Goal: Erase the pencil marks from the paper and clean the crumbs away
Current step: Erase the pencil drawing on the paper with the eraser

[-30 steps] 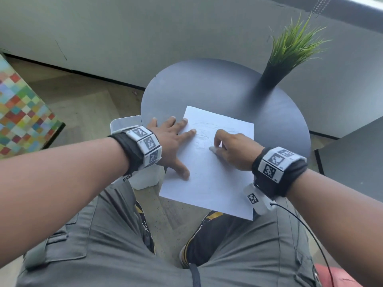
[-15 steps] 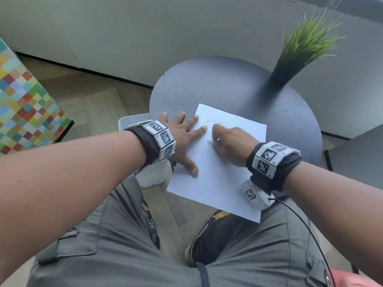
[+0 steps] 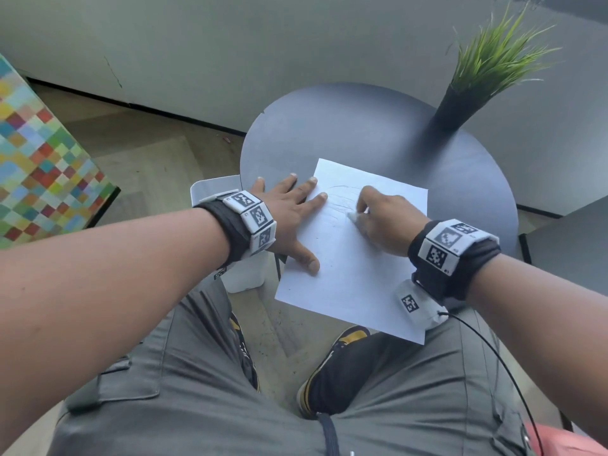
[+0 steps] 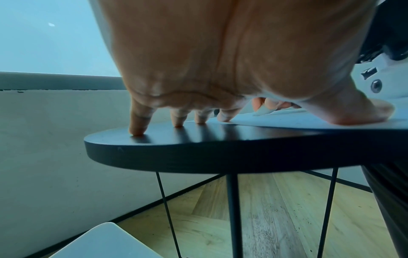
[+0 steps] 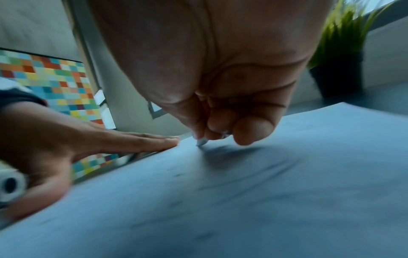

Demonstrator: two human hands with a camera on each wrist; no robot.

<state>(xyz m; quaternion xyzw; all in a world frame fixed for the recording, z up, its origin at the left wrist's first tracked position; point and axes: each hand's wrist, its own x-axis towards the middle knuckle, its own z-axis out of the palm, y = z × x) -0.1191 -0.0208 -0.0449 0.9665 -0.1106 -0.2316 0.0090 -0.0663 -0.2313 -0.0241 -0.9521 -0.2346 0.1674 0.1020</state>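
Observation:
A white sheet of paper lies on the round dark table, its near corner hanging past the edge. Faint pencil marks curve across its upper part. My left hand lies flat with spread fingers on the paper's left edge and the table. My right hand pinches a small white eraser, whose tip touches the paper beside the marks. In the right wrist view the eraser pokes out below my curled fingers. In the left wrist view my fingertips press the tabletop.
A black pot with green grass-like leaves stands at the table's far right. A white bin sits on the floor under my left wrist. A chequered coloured box is at the left. My knees are below the table edge.
My right hand with the eraser has moved back and forth over the pencil marks. The left hand keeps holding the paper in place.

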